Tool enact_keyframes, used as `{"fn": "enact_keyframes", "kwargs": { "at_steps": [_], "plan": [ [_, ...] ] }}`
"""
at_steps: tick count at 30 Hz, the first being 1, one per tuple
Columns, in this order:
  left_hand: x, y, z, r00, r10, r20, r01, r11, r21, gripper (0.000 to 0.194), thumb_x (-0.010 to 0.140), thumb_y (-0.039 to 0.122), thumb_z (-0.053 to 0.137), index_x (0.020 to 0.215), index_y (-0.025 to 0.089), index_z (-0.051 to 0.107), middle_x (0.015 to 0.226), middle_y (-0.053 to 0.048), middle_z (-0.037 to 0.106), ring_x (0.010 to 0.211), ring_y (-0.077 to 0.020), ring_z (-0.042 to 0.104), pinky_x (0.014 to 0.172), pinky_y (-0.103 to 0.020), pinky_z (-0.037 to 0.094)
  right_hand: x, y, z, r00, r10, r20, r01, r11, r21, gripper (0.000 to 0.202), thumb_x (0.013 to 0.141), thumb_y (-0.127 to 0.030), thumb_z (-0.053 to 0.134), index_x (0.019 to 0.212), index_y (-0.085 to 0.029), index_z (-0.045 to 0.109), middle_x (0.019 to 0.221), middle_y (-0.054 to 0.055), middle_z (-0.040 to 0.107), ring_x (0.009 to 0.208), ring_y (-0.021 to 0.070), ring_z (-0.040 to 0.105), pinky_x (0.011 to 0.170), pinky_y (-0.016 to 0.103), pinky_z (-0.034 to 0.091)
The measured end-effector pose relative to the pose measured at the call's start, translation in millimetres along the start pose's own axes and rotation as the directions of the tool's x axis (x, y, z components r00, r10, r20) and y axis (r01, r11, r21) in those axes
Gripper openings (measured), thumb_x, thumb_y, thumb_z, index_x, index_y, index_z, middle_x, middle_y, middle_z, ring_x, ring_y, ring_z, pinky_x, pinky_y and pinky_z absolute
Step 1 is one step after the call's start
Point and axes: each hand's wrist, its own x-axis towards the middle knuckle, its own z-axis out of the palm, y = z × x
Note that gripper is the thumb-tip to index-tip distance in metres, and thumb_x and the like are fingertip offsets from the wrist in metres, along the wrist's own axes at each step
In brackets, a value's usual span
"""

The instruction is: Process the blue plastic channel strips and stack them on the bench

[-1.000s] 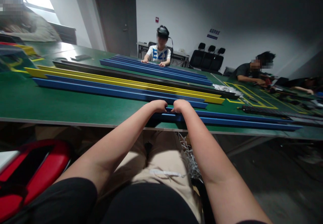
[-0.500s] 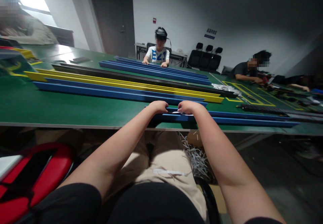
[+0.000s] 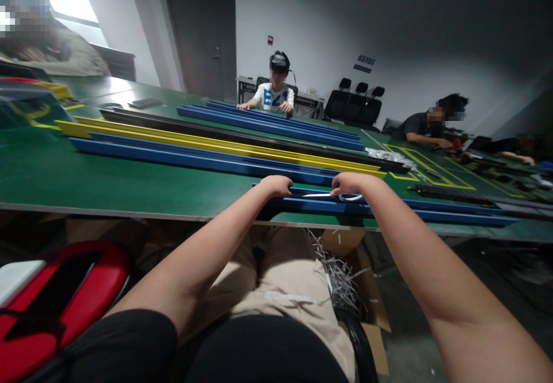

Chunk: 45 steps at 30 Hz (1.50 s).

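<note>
Right in front of me, a long blue channel bar [image 3: 458, 216] lies along the near edge of the green table [image 3: 142, 190]. My left hand [image 3: 277, 185] is closed at the bar's left end, with its fingertips curled down over the channel. A thin white strip [image 3: 317, 195] runs along the channel between my hands. Its right part loops up under my right hand [image 3: 352, 183], which pinches it. The strip's left end reaches toward my left fingers, and whether they touch it I cannot tell.
Beyond lie another blue bar [image 3: 173, 159], a yellow bar [image 3: 216, 142], a black bar [image 3: 242, 137] and several blue bars [image 3: 259, 125]. Several people sit around the table. Below the edge, a cardboard box [image 3: 378, 296] holds white strips; a red stool [image 3: 99, 273] stands left.
My right hand has moved right along the blue channel bar, drawing out the white strip, so a longer length shows between my hands. My left hand stays at the bar's left end.
</note>
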Motion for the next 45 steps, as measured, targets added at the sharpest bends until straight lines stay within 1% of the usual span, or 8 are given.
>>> {"fn": "enact_keyframes", "kwargs": {
  "at_steps": [3,7,13,18,26,32,40,45],
  "plan": [
    [0,0,0.6,1.000,-0.005,-0.003,0.005,1.000,0.001,0.040,0.079,0.045,0.060,0.114,0.029,0.071,0.112,-0.006,0.075,0.100,-0.0254,0.069,0.079,-0.030,0.051,8,-3,12,0.999,0.032,-0.028,-0.035,0.992,-0.118,0.044,0.081,-0.058,0.072,0.105,-0.022,0.077,0.109,0.012,0.075,0.097,0.0286,0.069,0.079,0.034,0.050],
    [-1,0,0.1,1.000,-0.014,-0.007,0.014,1.000,-0.001,0.041,0.079,0.046,0.061,0.116,0.029,0.071,0.112,-0.006,0.075,0.102,-0.0253,0.069,0.081,-0.029,0.051,11,-13,26,0.997,0.059,-0.043,-0.066,0.980,-0.190,0.047,0.084,-0.058,0.068,0.110,-0.019,0.076,0.116,0.017,0.073,0.106,0.0320,0.069,0.085,0.039,0.052],
    [-1,0,-0.6,1.000,-0.008,-0.005,0.008,1.000,0.003,0.038,0.079,0.044,0.061,0.112,0.028,0.072,0.111,-0.006,0.075,0.100,-0.0246,0.069,0.079,-0.029,0.051,8,-16,39,0.994,0.063,-0.090,-0.076,0.985,-0.154,0.043,0.086,-0.052,0.067,0.113,-0.019,0.075,0.121,0.018,0.071,0.111,0.0314,0.068,0.089,0.039,0.052],
    [-2,1,-1.3,1.000,-0.003,-0.008,0.003,1.000,0.004,0.042,0.079,0.046,0.060,0.115,0.028,0.070,0.114,-0.007,0.075,0.102,-0.0257,0.069,0.079,-0.030,0.051,11,-13,41,0.993,0.056,-0.106,-0.072,0.985,-0.158,0.043,0.086,-0.051,0.066,0.112,-0.018,0.075,0.118,0.020,0.071,0.109,0.0331,0.068,0.088,0.041,0.053],
    [-1,1,-1.1,1.000,-0.003,-0.006,0.003,1.000,0.001,0.039,0.078,0.045,0.060,0.111,0.027,0.072,0.110,-0.006,0.075,0.099,-0.0249,0.069,0.080,-0.029,0.050,15,-13,43,0.989,0.061,-0.134,-0.080,0.986,-0.144,0.041,0.085,-0.046,0.065,0.110,-0.015,0.076,0.115,0.021,0.072,0.107,0.0342,0.068,0.089,0.042,0.053],
    [2,2,-1.1,0.999,-0.037,0.033,0.037,0.999,-0.012,0.037,0.079,0.046,0.060,0.105,0.025,0.075,0.104,-0.007,0.076,0.095,-0.0250,0.070,0.080,-0.030,0.050,14,-15,48,0.981,0.117,-0.158,-0.133,0.986,-0.096,0.039,0.086,-0.045,0.065,0.109,-0.016,0.077,0.115,0.019,0.073,0.107,0.0306,0.069,0.091,0.038,0.053],
    [11,13,-5.6,0.996,-0.058,0.072,0.058,0.998,-0.003,0.035,0.077,0.042,0.064,0.101,0.020,0.076,0.103,-0.010,0.077,0.094,-0.0250,0.070,0.079,-0.028,0.051,6,-23,55,0.956,0.196,-0.217,-0.208,0.978,-0.032,0.039,0.087,-0.041,0.065,0.114,-0.015,0.075,0.118,0.019,0.072,0.109,0.0303,0.069,0.092,0.039,0.053],
    [22,34,-1.7,0.996,-0.065,0.053,0.066,0.998,-0.011,0.040,0.078,0.045,0.065,0.108,0.022,0.076,0.112,-0.011,0.076,0.101,-0.0274,0.070,0.083,-0.031,0.053,3,-28,54,0.947,0.218,-0.236,-0.226,0.974,-0.009,0.039,0.087,-0.039,0.067,0.116,-0.014,0.074,0.118,0.021,0.071,0.111,0.0317,0.068,0.093,0.041,0.053]
  ]
}}
